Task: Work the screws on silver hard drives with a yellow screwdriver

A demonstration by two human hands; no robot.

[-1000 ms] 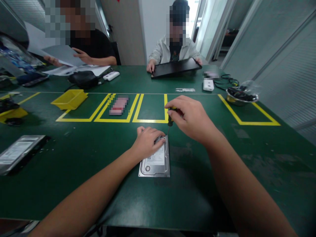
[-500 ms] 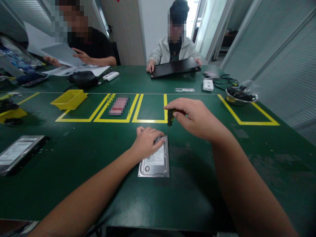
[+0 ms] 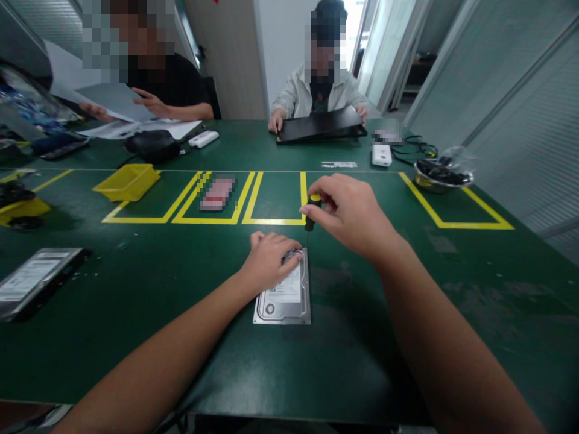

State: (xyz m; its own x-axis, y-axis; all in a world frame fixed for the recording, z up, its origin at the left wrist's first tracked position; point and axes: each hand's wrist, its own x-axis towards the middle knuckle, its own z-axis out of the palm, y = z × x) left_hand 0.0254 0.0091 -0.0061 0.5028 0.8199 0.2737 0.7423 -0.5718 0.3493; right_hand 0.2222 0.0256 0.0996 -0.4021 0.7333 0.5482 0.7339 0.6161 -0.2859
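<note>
A silver hard drive (image 3: 289,310) with a white label lies flat on the green table before me. Over its far left part rests my left hand (image 3: 271,256), fingers curled across the top and gripping the drive. My right hand (image 3: 346,208) pinches a black-and-yellow screwdriver (image 3: 310,220) by its handle. The screwdriver stands nearly upright, its thin shaft reaching down to the drive's far right corner. Whether the tip sits in a screw is too small to tell.
Another hard drive (image 3: 36,277) lies at the left. Beyond are a yellow bin (image 3: 127,182), yellow tape outlines (image 3: 274,221) and a metal bowl (image 3: 441,181) of dark items. Across the table, one person holds papers (image 3: 117,99), another a black panel (image 3: 321,125).
My right hand has shifted slightly left and turned about the screwdriver handle, showing its yellow end. My left hand and the drive stay put. The person opposite has tilted the black panel slightly.
</note>
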